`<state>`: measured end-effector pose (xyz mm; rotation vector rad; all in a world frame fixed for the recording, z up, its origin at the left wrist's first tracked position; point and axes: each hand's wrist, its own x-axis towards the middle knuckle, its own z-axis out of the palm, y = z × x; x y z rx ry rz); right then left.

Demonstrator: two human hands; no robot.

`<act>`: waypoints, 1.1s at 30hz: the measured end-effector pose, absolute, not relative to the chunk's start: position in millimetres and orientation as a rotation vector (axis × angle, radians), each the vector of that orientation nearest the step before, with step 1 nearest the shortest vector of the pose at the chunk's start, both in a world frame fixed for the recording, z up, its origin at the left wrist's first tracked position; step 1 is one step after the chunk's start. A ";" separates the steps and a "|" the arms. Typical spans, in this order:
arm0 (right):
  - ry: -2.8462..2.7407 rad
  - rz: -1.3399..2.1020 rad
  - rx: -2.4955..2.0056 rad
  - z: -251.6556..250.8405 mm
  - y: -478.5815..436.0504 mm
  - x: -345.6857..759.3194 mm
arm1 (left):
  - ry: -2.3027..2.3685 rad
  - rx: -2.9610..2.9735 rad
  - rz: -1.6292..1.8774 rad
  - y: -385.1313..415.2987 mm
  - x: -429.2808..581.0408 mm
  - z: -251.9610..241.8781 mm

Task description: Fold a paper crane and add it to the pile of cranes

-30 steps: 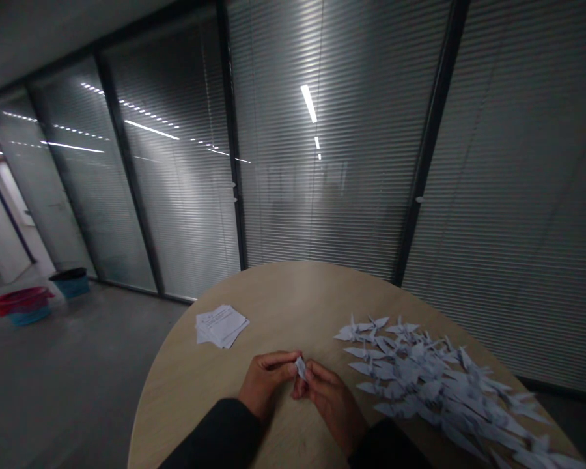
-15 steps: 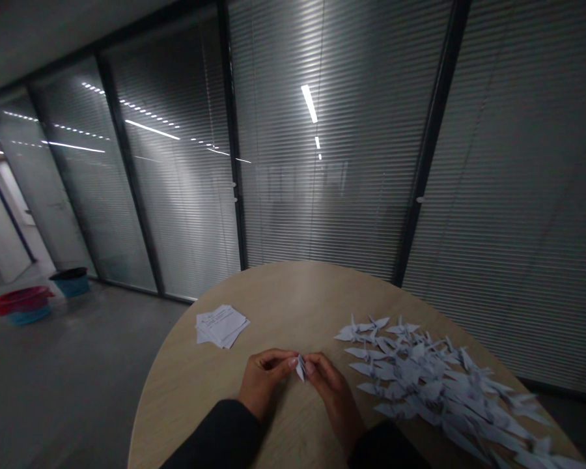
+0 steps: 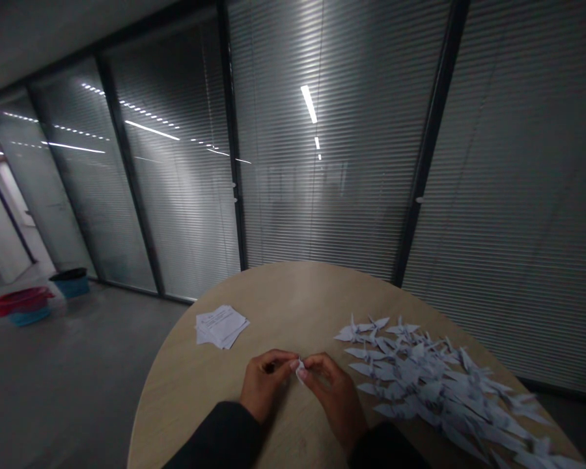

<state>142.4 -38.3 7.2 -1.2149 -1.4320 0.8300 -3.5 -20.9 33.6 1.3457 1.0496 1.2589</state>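
Observation:
Between my two hands is a small piece of folded white paper (image 3: pixel 301 366), mostly covered by fingertips. My left hand (image 3: pixel 266 381) pinches its left side with thumb and index finger. From the right, my right hand (image 3: pixel 333 392) grips it the same way, its thumb lying over the front. Both hands are low over the near middle of the round wooden table (image 3: pixel 303 293). To the right spreads a large group of folded white paper cranes (image 3: pixel 434 381). A loose stack of printed white paper squares (image 3: pixel 223 326) lies to the left, beyond my left hand.
Glass partition panels with blinds (image 3: pixel 322 215) stand just behind the table. On the floor at far left are a tub with a red liner (image 3: pixel 19 301) and a blue tub with a black liner (image 3: pixel 71 281). A doorway shows at the left edge.
My right thumb has moved up and over the folded paper, so less of it shows now. My left hand has hardly shifted. The cranes and the stack stay put.

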 end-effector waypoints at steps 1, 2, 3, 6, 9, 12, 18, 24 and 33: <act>-1.429 0.847 -1.215 8.0 -38.2 143.1 | 1.054 1.358 1.258 -20.5 -3.6 32.9; -1.425 0.867 -1.218 8.9 -38.2 143.8 | 1.055 1.370 1.256 -20.0 -3.7 31.8; -1.422 0.886 -1.224 9.7 -38.1 144.6 | 1.054 1.382 1.251 -19.5 -3.8 30.5; -1.398 0.934 -1.237 11.6 -38.2 146.3 | 1.057 1.419 1.222 -18.6 -4.0 26.0; -1.348 0.996 -1.224 12.5 -37.9 146.8 | 1.062 1.468 1.183 -19.4 -3.5 23.7; -1.315 1.022 -1.225 13.0 -37.6 146.5 | 1.047 1.511 1.152 -21.3 -1.9 24.9; -1.293 0.999 -1.226 12.2 -35.7 146.7 | 1.014 1.491 1.112 -22.0 -0.5 27.3; -1.389 0.903 -1.268 9.1 -36.0 148.0 | 1.023 1.458 1.144 -17.1 -4.0 23.4; -1.366 0.896 -1.299 11.6 -37.9 145.0 | 0.998 1.376 1.179 -16.6 -3.7 25.6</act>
